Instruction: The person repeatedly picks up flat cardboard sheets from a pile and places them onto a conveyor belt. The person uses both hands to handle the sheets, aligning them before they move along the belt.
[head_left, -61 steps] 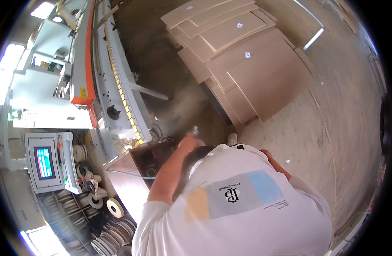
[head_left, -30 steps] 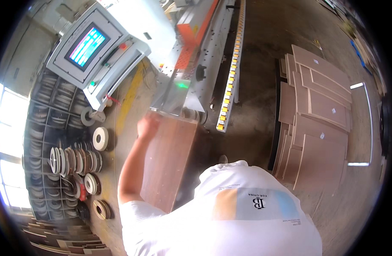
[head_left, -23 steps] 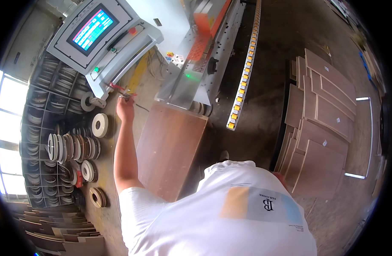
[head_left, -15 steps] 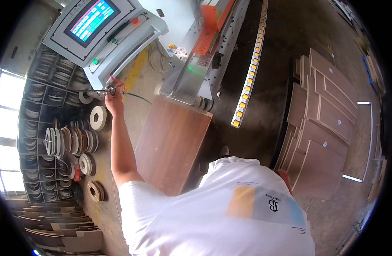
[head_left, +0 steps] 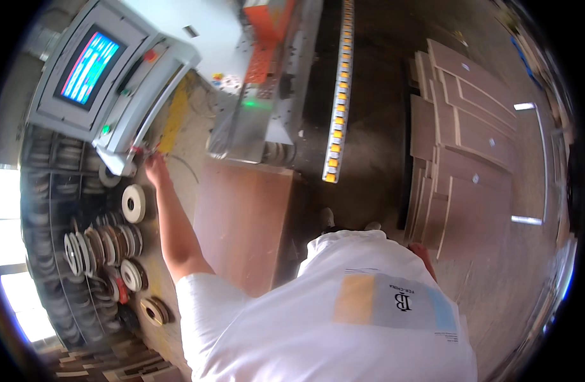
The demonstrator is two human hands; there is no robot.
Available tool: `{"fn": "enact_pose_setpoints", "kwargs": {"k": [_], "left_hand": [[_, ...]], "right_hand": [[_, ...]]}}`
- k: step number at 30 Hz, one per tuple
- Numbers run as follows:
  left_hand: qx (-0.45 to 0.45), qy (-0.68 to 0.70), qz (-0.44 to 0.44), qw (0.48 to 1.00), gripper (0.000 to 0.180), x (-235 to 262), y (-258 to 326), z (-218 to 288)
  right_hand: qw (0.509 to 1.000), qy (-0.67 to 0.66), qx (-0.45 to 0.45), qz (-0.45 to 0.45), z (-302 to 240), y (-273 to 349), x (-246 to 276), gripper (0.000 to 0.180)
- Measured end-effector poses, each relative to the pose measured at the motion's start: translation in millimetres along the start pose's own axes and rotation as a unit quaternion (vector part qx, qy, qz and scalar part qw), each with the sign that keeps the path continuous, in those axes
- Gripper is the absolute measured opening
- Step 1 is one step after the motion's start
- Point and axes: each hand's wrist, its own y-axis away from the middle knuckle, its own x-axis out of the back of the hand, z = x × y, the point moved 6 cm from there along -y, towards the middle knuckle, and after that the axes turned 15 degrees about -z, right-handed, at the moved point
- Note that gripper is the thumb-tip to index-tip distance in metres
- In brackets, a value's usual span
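Note:
My left arm reaches forward to the lower front corner of a grey machine control panel (head_left: 124,79). There my left hand (head_left: 155,169) is closed around a small metal tool with a red cord, which looks like an air blow gun (head_left: 150,151); motion blur softens its outline. A thin dark hose (head_left: 185,164) runs off to the right of it. Of my right arm only a bit of skin shows beside my white shirt; the right hand itself is hidden. Between my arm and the machine bed lies a brown wood-grain panel stack (head_left: 241,210).
Rolls of edge banding (head_left: 105,245) stand on the left floor beside a full wire rack (head_left: 44,210). Ahead, the machine has an orange guard (head_left: 267,22) and a yellow-roller rail (head_left: 336,130). Stacked brown boards (head_left: 474,134) lie on the right.
The whole view has swung, so the panel, machine and boards sit further left. My left hand stays at the panel's corner with the tool; the thin rod seen before no longer stands out.

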Motion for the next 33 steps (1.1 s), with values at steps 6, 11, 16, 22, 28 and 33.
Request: {"fn": "enact_pose_setpoints", "kwargs": {"k": [6, 11, 16, 22, 28, 33], "left_hand": [[-0.018, -0.106, 0.103, 0.989, 0.03, -94, 93, -5], [0.021, 0.137, -0.149, 0.979, 0.02, -299, 255, 49], [0.078, 0.052, -0.503, 0.859, 0.024, -454, 419, 85], [-0.028, -0.274, -0.793, 0.543, 0.03, -501, 557, 28], [0.059, -0.406, -0.783, 0.468, 0.038, -468, 587, -65], [0.077, -0.366, -0.773, 0.512, 0.033, -489, 605, 12]], "right_hand": [[0.844, -0.534, -0.052, 0.024, 58, 6, -46, 0.029], [0.849, -0.503, -0.146, 0.064, 75, 17, -39, 0.029], [0.858, -0.488, -0.117, 0.108, 132, 6, -33, 0.033], [0.784, -0.567, -0.178, 0.177, 219, 2, -46, 0.04], [0.776, -0.395, -0.409, 0.274, 281, 56, -42, 0.037], [0.812, -0.269, -0.485, 0.183, 399, 19, -155, 0.059]]}}
